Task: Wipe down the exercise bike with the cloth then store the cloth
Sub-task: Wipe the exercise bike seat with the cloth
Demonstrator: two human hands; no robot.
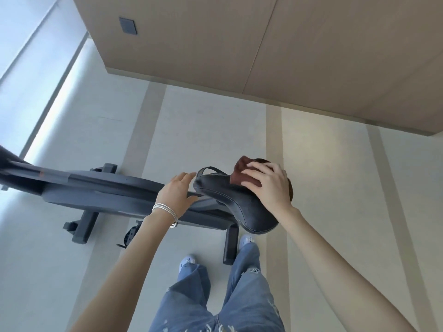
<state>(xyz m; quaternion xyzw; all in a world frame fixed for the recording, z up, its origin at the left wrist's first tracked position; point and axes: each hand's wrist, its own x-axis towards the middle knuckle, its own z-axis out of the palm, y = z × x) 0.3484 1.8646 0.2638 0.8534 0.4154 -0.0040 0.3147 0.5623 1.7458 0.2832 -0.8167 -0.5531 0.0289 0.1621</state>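
A dark grey exercise bike (pixel 100 192) stretches from the left edge to the centre, seen from above. Its black saddle (pixel 230 200) points left at centre right. My right hand (pixel 268 185) presses a brown cloth (pixel 242 170) flat onto the wide rear part of the saddle, fingers spread over it. My left hand (pixel 177 192), with silver bangles at the wrist, rests against the saddle's narrow nose, fingers apart and holding nothing.
The bike's floor stabiliser bars (pixel 82 226) and a pedal (pixel 130 236) lie below the frame. My legs in blue jeans and light shoes (pixel 188 261) stand by the rear bar. A wood-panelled wall (pixel 263 44) runs behind; a bright window (pixel 28 75) is at left.
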